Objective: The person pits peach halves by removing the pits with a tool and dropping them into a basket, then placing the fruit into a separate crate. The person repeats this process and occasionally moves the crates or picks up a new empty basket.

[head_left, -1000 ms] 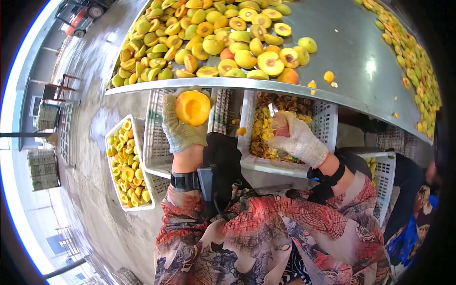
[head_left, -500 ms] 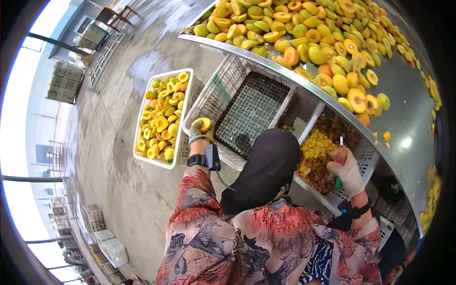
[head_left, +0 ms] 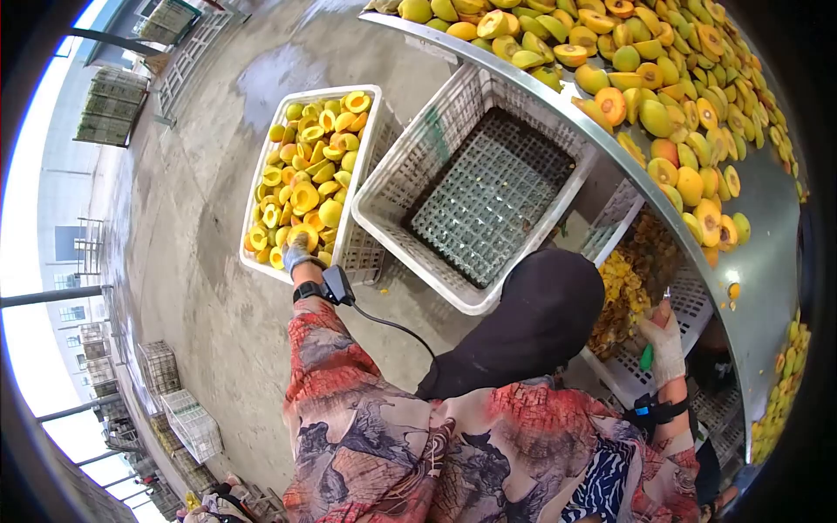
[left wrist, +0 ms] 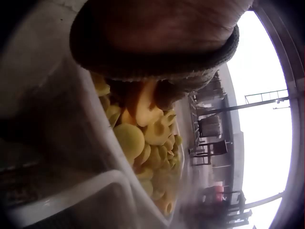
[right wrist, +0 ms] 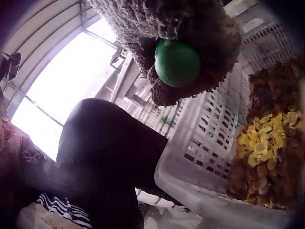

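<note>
My gloved left hand is at the near end of a white crate heaped with yellow peach halves. Its fingers hold a pitted peach half low over the heap; the left wrist view shows that half under the glove, with the fingertips partly hidden. On the other side, my gloved right hand grips a small hand tool with a green handle end and a metal tip. That hand is above a crate of brown pits topped with yellow scraps.
Between the two hands stands another white crate with a wet gridded bottom, close to my dark-clad knee. A metal table piled with peach halves curves along the right. Stacked crates stand farther off on the concrete floor.
My left hand has carried the peach half from the table's edge, past the middle crate, leftward to the filled crate. The head view has swung left. My right hand still holds the tool.
</note>
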